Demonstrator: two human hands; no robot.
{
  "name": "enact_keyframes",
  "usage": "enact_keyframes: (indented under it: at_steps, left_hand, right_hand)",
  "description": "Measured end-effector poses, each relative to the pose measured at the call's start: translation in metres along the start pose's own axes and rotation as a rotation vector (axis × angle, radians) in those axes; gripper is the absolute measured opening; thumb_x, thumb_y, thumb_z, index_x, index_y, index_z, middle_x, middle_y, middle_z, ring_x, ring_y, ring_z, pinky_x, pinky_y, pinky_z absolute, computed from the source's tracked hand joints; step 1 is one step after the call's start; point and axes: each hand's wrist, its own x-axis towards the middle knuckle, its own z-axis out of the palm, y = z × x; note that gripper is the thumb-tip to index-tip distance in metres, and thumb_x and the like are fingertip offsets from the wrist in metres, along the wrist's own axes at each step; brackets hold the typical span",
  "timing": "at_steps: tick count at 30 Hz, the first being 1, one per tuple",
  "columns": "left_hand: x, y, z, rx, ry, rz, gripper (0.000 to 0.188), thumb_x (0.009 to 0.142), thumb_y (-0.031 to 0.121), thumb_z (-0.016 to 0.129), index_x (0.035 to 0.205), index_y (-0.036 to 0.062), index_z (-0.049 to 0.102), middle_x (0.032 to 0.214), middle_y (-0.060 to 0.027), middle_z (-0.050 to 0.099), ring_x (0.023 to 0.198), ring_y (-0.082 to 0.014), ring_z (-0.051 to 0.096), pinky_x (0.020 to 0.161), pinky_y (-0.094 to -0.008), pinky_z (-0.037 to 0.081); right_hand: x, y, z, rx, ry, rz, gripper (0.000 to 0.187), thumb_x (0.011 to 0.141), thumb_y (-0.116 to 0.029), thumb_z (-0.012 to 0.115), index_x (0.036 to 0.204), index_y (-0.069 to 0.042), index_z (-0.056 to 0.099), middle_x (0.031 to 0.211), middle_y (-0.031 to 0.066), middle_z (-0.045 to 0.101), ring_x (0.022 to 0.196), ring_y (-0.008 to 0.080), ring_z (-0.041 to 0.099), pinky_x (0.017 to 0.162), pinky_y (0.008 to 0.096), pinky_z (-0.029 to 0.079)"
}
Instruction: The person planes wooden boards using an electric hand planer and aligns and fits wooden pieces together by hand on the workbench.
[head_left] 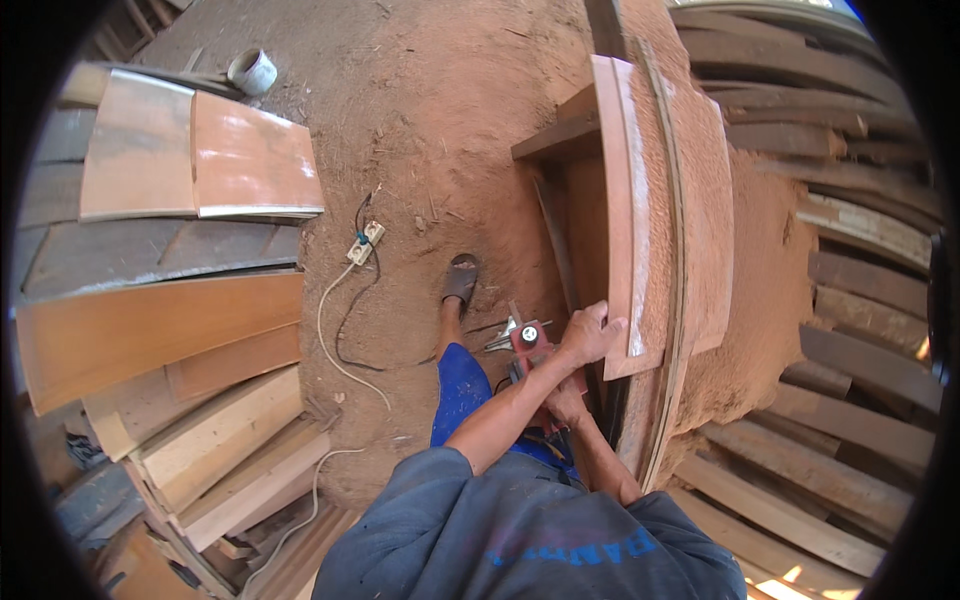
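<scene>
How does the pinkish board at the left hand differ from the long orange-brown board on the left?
The pinkish board runs up the picture; the long orange-brown board lies sideways. The pinkish board carries reddish dust and a whitish streak; the long orange-brown board looks cleaner. Both look wooden.

Red power tool point(536, 352): left forearm point(518, 406) covers part; we can't make out its underside. Just below it, right hand point(567, 402): fingertips hidden from us. Far right of it, planks point(868, 368) run out past our view's edge.
</scene>
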Motion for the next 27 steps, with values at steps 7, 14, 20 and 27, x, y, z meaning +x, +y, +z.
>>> enact_keyframes:
  at_steps: [7, 14, 20, 27]
  left_hand:
    - [-0.009, 0.0, 0.007, 0.044, 0.033, 0.076, 0.041, 0.092, 0.035, 0.07, 0.089, -0.0039, 0.058, 0.085, -0.0306, 0.064, 0.083, -0.0471, 0.068, 0.071, -0.0498, 0.051]
    - [-0.093, -0.046, -0.101, -0.154, 0.125, -0.049, 0.025, 0.096, 0.027, 0.069, 0.084, 0.007, 0.06, 0.078, -0.0022, 0.063, 0.069, -0.0088, 0.061, 0.056, -0.0277, 0.051]
    - [-0.164, -0.064, -0.163, -0.138, 0.65, -0.381, 0.037, 0.095, 0.028, 0.072, 0.112, -0.0028, 0.062, 0.095, -0.0091, 0.067, 0.083, -0.015, 0.062, 0.076, -0.0324, 0.054]
    - [-0.154, -0.028, -0.096, -0.057, 0.482, -0.045, 0.071, 0.087, 0.028, 0.081, 0.141, -0.0078, 0.051, 0.122, -0.0203, 0.058, 0.112, -0.0279, 0.062, 0.096, -0.0376, 0.052]
  right_hand:
    - [0.017, -0.007, 0.02, 0.139, -0.125, 0.219, 0.048, 0.104, -0.054, 0.051, 0.092, -0.009, 0.064, 0.057, 0.0068, 0.059, 0.044, 0.017, 0.057, 0.038, 0.0313, 0.042]
    - [0.025, -0.059, 0.014, 0.046, -0.133, 0.009, 0.043, 0.103, -0.042, 0.05, 0.087, -0.004, 0.061, 0.056, 0.0064, 0.056, 0.041, 0.0175, 0.054, 0.038, 0.0345, 0.042]
    - [0.004, -0.12, -0.006, 0.195, -0.017, 0.018, 0.039, 0.104, -0.036, 0.05, 0.087, -0.002, 0.057, 0.064, 0.0045, 0.055, 0.06, 0.014, 0.055, 0.057, 0.033, 0.044]
    - [-0.049, -0.175, -0.038, 0.297, 0.062, -0.141, 0.042, 0.105, -0.04, 0.048, 0.085, -0.004, 0.056, 0.064, 0.0033, 0.055, 0.057, 0.0136, 0.054, 0.054, 0.0322, 0.044]
